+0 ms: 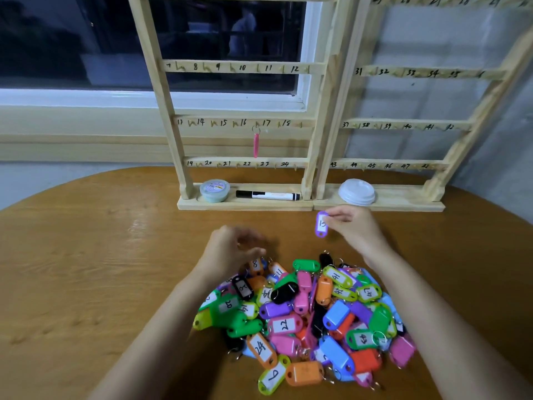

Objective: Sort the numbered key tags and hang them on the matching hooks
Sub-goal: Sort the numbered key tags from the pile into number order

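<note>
The right hand (350,229) pinches in its grip a purple plastic key tag (322,224), seemingly marked 15, above the round wooden surface (86,269); the left hand (230,249) hovers loosely curled, its grip empty. Best carry the ring far-left to hook 15 (235,124) on the pale wooden rack (161,90), just left of the hanging pink tag (255,145)

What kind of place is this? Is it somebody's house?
Probably a room indoors, maybe a home or small office; I can't tell which. A wooden table stands by a window, dark outside, and wooden racks with numbered hooks stand on it.
</note>
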`<state>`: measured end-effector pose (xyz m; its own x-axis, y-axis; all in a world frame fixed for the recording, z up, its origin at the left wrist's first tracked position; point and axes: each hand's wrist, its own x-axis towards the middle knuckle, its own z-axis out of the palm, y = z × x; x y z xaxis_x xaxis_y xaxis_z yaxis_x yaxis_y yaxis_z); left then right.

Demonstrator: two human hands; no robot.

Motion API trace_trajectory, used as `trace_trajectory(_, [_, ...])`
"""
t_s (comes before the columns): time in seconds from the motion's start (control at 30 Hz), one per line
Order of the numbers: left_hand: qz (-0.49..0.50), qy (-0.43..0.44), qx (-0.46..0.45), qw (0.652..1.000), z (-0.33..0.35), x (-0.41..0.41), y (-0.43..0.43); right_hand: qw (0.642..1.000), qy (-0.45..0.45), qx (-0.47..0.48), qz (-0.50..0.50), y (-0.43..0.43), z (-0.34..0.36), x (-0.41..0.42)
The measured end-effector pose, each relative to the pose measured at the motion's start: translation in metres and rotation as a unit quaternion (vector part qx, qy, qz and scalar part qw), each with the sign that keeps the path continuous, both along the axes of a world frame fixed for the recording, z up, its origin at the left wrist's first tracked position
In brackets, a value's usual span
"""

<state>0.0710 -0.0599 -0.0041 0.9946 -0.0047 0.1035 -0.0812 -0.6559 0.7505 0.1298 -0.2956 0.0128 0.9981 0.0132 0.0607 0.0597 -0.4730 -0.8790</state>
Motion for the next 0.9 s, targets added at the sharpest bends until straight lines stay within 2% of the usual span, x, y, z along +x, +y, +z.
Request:
trace_trajectory(0.1, [-0.037, 0.039, 0.035, 0.998, -0.007, 0.006, 0.008, 0.998, 0.028, -0.047, 0.014, -0.002, -0.014, 0.023])
trace_trajectory(0.23, [-0.063, 0.033, 0.066, 0.995, -0.014, 0.009, 0.014, 0.995, 0.029, -0.087, 0.026, 0.011, -0.026, 0.041])
trace_trajectory(0.37, [-0.062, 0.000, 0.050, 0.997, -0.018, 0.006, 0.013, 0.987, -0.027, -0.154, 0.020, 0.007, -0.028, 0.036])
trace_trajectory(0.5, [-0.052, -0.021, 0.032, 0.998, -0.021, 0.005, 0.014, 0.950, -0.131, -0.264, 0.102, -0.006, -0.021, 0.002])
trace_trajectory(0.6, [-0.049, -0.028, 0.030, 0.998, -0.020, 0.003, 0.012, 0.918, -0.089, -0.351, 0.164, -0.001, -0.020, -0.017])
trace_trajectory(0.67, [-0.048, -0.030, 0.024, 0.998, -0.020, 0.000, 0.013, 0.905, -0.072, -0.388, 0.161, 0.002, -0.020, -0.018])
trace_trajectory(0.77, [-0.043, -0.033, 0.009, 0.999, -0.019, -0.005, 0.019, 0.902, -0.059, -0.407, 0.134, 0.000, -0.018, -0.013])
trace_trajectory(0.9, [-0.047, -0.019, 0.000, 0.999, -0.018, -0.009, 0.027, 0.922, -0.056, -0.359, 0.131, 0.001, -0.013, -0.021])
